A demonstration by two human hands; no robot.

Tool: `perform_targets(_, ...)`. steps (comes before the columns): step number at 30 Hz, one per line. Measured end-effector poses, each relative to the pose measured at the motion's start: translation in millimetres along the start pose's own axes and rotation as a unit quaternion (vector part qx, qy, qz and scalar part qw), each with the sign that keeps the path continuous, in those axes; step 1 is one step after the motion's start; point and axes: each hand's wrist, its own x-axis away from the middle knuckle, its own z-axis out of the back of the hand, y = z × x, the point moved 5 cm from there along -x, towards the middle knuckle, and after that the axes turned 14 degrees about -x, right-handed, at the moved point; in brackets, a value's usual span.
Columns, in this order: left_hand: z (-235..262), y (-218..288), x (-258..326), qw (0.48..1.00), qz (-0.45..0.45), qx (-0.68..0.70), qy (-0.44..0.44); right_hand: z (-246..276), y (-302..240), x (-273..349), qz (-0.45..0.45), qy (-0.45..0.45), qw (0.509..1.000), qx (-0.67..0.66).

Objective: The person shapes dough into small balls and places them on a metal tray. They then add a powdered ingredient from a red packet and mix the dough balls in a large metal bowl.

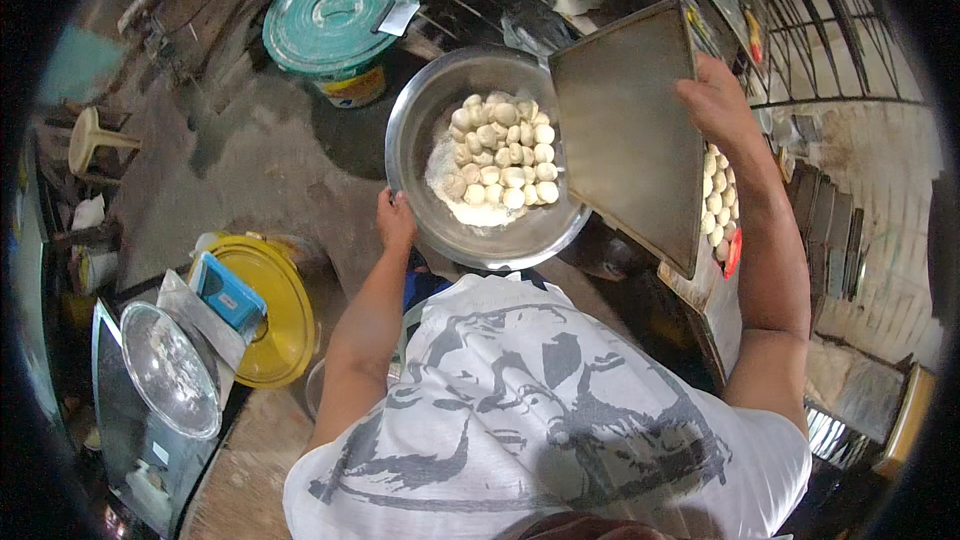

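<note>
A cream stool (84,142) stands on the stained grey floor (250,165), with a pale wall (890,200) far right.

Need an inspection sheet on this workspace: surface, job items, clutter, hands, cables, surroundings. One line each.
Surface: bowl's support hidden; dark, dusty-looking floor visible to the left.
Job's things: metal bowl holds pale dough-like balls and loose pale powder; flat metal tray tilted at its right rim, contact unclear.
Clutter: yellow lid bearing a blue box-like item; powdery metal pan nearby.
Hands: left hand on the bowl's left rim; right hand grips the tray's right edge.
Cables: nothing seen.
Surroundings: green-lidded bucket ahead; plastic stool far left; more balls beyond the tray, right.
</note>
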Motion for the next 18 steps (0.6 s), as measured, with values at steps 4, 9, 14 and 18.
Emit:
perform_targets(4,-9.1,-6.0,-14.4,0.997,-0.04,-0.056,-0.044,47.5,15.3,31.8,0.019,0.075,0.99,-0.115)
perform_targets(9,4.5,-2.3,-26.1,0.998,-0.003,-0.053,0.024,109.2,106.3,91.6,-0.142,0.265,0.918,-0.26)
perform_targets(14,39.9,40.2,-30.5,0.998,-0.052,-0.015,0.038,99.9,192.0,173.7,-0.216,0.343,0.728,-0.553)
perform_targets(18,50.3,91.2,-28.0,0.99,-0.125,-0.05,0.051,88.6,241.0,242.0,-0.228,0.384,0.649,-0.616)
